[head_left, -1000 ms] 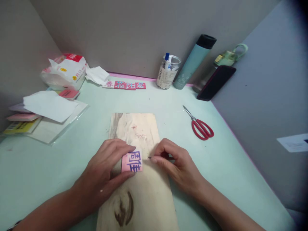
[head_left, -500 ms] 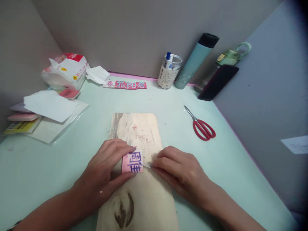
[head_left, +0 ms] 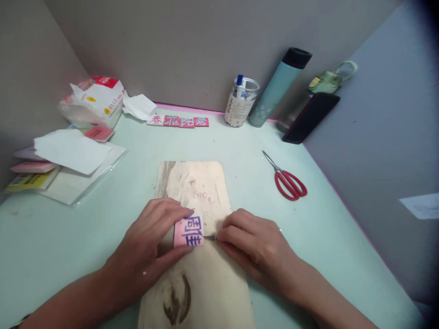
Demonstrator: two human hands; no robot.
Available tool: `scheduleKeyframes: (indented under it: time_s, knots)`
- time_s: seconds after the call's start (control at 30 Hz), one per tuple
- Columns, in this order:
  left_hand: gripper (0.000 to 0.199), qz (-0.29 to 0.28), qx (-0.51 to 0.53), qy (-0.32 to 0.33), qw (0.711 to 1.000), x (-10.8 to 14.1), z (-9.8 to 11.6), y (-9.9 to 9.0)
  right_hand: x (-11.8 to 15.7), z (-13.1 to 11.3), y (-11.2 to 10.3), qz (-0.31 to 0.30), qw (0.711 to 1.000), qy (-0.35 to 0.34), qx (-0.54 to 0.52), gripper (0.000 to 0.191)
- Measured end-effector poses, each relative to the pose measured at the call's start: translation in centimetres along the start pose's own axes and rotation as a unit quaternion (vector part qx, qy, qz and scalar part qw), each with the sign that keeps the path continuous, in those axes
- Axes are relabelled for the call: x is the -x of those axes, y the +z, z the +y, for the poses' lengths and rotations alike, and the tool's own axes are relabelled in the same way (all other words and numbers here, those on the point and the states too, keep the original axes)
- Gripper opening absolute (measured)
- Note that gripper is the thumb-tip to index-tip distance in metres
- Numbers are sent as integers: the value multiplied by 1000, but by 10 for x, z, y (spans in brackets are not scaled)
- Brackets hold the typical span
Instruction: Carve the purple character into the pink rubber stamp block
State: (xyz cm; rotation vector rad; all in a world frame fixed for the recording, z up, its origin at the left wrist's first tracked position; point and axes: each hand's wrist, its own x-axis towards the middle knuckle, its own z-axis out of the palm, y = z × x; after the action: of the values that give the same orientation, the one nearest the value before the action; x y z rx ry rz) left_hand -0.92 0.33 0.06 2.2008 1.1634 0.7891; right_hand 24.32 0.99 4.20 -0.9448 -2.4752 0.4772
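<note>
My left hand (head_left: 154, 237) is closed on a small flat pink block (head_left: 181, 234), thumb and fingers gripping two opposite edges. Purple characters are drawn on its top. The block rests on a wooden board (head_left: 219, 283) with worn, scratched and dark-stained patches. In my right hand (head_left: 257, 240) is a craft knife (head_left: 210, 237), its thin blade pointing left. The tip touches or almost touches the block's right edge; I cannot tell which. My fingers hide most of the knife's handle.
Red-handled scissors (head_left: 291, 183) lie to the right. Behind stand a pen jar (head_left: 236, 107), a teal bottle (head_left: 276, 91) and a phone (head_left: 310, 119). Several carved red blocks (head_left: 187, 121) line the back. Papers (head_left: 70, 148) and a plastic bag (head_left: 99, 100) sit at the left.
The blade has turned slightly in my right hand and now looks darker. My left hand and the pink block have stayed put.
</note>
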Motion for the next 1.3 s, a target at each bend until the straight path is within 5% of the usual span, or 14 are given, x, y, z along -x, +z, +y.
scheduleKeyframes:
  time_s: [0.97,1.3]
  knots:
    - [35,7,4,-16,1000,-1,2,3,5,-7,18,77,986,91,-116,16]
    - [35,19,-4,-15,1000,-1,3,5,5,-3,11,42,987,101,-122,17]
